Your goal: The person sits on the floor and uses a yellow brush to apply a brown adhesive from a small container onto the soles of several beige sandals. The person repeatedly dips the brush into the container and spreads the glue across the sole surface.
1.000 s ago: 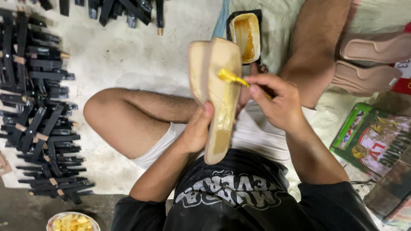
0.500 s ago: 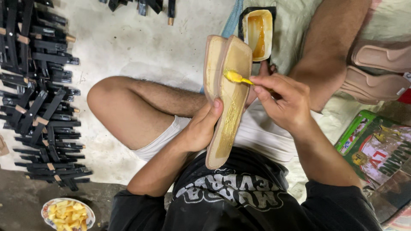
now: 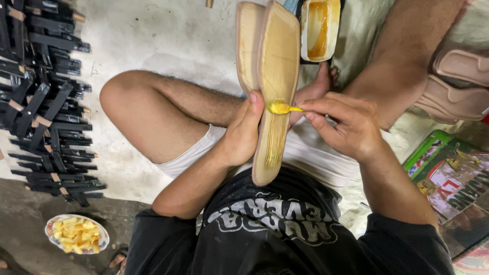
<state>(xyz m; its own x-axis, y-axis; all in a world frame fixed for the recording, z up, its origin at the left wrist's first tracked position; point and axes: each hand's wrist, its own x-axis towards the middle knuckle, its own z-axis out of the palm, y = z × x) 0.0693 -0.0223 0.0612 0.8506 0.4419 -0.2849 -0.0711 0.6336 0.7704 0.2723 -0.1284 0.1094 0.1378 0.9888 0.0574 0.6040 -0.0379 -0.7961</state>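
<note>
Since the earlier frames, our brush has slid down the sole toward us: it sat near the upper part of the face before, and now its yellow tip rests at about the middle, while the glue tin has drifted to the very top edge of the head view.

From the head camera, we hold a pair of tan shoe soles [image 3: 272, 71] upright between our knees, stacked face to back. Our left hand [image 3: 243, 133] is clamped around their left edge, thumb pressed on the front face. Our right hand [image 3: 345, 126] is pinched shut on a small brush [image 3: 283, 108], whose bristles, loaded with yellow glue, touch the front sole.

We judge the coating as partly done. Below the brush, a streaky, glossy yellow band runs down the middle of the face toward the lower end; the upper half looks dry and matt, and so do the edges. The sole behind is mostly hidden, so we cannot tell its state.

A glue tin [image 3: 319, 30] lies open just beyond the soles, amber glue still in it. To our right two more tan soles [image 3: 458, 84] lie on the floor. At left, black strap pieces [image 3: 43, 97] lie in rows, and a plate of yellow snacks [image 3: 76, 234] sits near our left side.
</note>
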